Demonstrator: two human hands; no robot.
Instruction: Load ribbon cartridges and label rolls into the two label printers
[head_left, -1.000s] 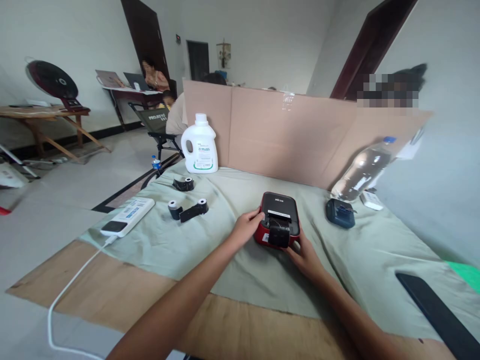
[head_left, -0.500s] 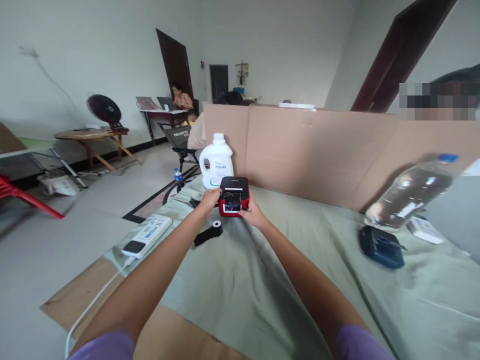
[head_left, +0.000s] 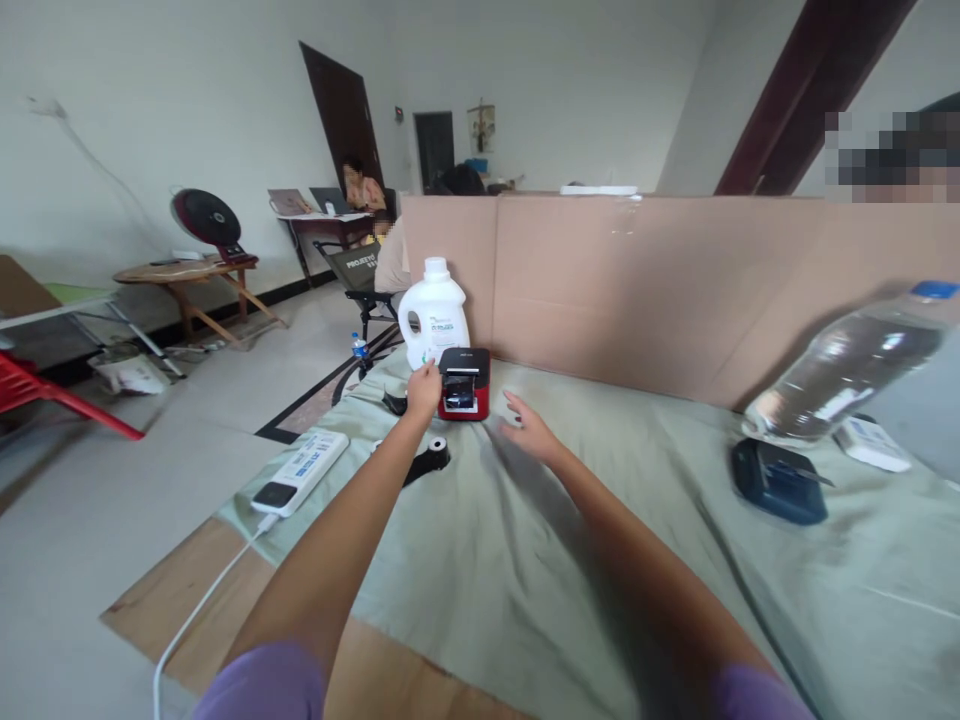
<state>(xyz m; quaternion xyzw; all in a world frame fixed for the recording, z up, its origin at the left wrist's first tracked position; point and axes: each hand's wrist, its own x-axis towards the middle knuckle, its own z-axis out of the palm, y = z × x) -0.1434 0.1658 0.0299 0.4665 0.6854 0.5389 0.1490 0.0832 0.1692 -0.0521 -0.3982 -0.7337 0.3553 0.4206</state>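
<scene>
meanwhile our left hand point(head_left: 424, 388) touches the red label printer point(head_left: 464, 385) at the table's far side, just before the detergent bottle point(head_left: 434, 326), right hand point(head_left: 529, 431) open and empty nearby; a careless nudge could topple that bottle.

Left hand point(head_left: 424, 388) touches a red label printer point(head_left: 464, 384) on green cloth point(head_left: 525, 540); right hand point(head_left: 529, 430), fingers spread, hovers at its four o'clock.

Printer point(head_left: 464, 383) sits on the cloth point(head_left: 525, 560), jug point(head_left: 433, 313) just behind-left, cardboard wall point(head_left: 675, 290) behind; power strip point(head_left: 300, 472) lies nearer, left; 1 bottle point(head_left: 840, 365) far right.
</scene>
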